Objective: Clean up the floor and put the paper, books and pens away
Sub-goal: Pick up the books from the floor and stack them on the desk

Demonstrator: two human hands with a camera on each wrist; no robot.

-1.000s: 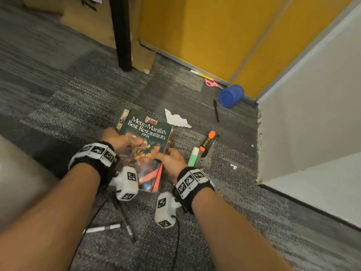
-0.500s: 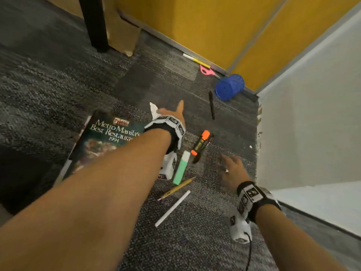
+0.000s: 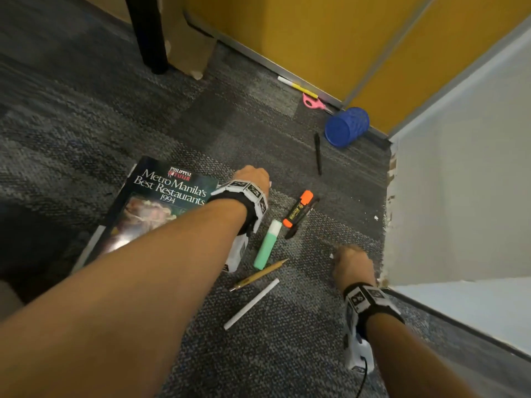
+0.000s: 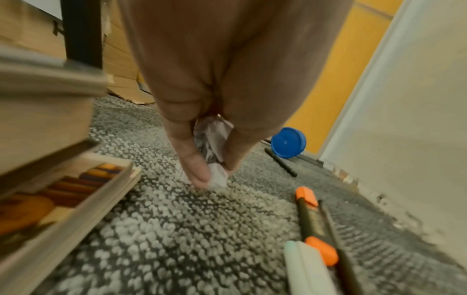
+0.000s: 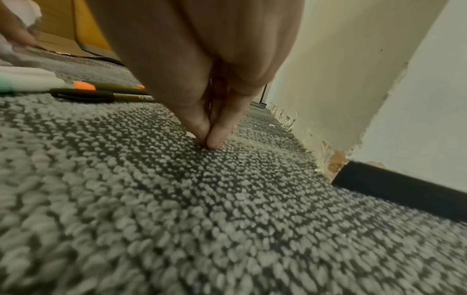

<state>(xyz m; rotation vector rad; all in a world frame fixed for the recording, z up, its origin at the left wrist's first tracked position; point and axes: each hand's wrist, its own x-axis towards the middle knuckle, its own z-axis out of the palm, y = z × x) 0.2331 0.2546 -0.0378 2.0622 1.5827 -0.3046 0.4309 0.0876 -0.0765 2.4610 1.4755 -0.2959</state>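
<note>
On the grey carpet (image 3: 86, 116) we see the book (image 3: 161, 202) lying flat at the left. Just right of it our left hand (image 3: 253, 175) grips a crumpled paper scrap (image 4: 215, 139), fingers (image 4: 194, 165) curled round it. Next come the green highlighter (image 3: 267, 245), orange highlighter (image 3: 297, 209), pencil (image 3: 258, 275) and white pen (image 3: 251, 304). Our right hand (image 3: 352, 267) pinches a tiny white scrap (image 5: 191, 135) against the carpet near the wall (image 3: 459, 182).

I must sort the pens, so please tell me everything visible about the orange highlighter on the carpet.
The black-bodied highlighter with orange cap and orange end looks plastic, with yellow print on its barrel. It lies flat on the grey carpet, capped, pressed alongside a thin dark pen, just right of the mint-green highlighter. Neither hand touches it.
</note>
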